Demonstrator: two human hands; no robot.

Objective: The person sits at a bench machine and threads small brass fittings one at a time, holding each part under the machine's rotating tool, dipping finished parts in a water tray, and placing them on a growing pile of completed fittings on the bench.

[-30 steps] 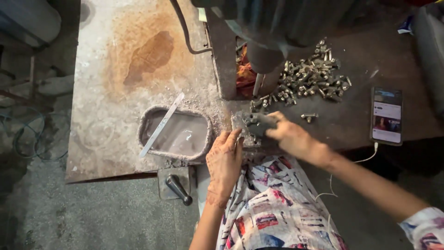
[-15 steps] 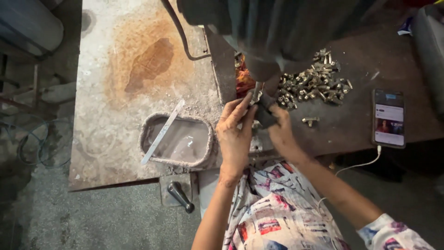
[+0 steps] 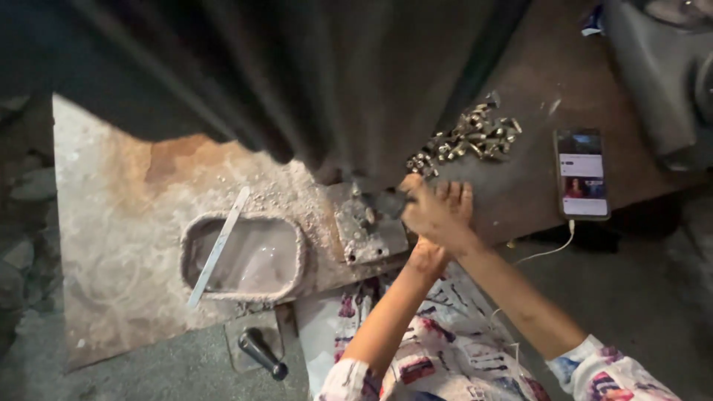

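The right hand [image 3: 440, 212] lies on top w/ fingers curled over a small dark metal piece [image 3: 388, 202]; grip is closed round that piece, at the edge of the grey metal plate w/ bolts [image 3: 368, 232]. The left hand [image 3: 427, 256] is under the right wrist and mostly hidden, so its grip I cannot tell. The dark piece sticks out to the left of the right fingers, just under the big dark machine body [image 3: 297, 82] that fills the top of the view.

Behind the hands, near but apart, a pile of small shiny metal parts [image 3: 466, 139] lies on the dark brown surface [image 3: 520, 186]. Well to the right of the hands is a flat black smartphone [image 3: 582, 174] w/ lit screen, rectangular, showing white and red patches; a thin white cable [image 3: 546, 252] goes from its near end down off the surface.

To the left of the plate is an oblong grey recess w/ raised crusty rim [image 3: 245, 256], w/ a long pale flat strip [image 3: 217, 246] lying slanted over its left side. The rusty, dust-covered metal sheet [image 3: 111, 245] around it has an orange-brown stain near the top. Below the recess, a short black handle [image 3: 261, 353] on a small square base. The sleeves and lap show white cloth w/ red and blue print [image 3: 445, 356].
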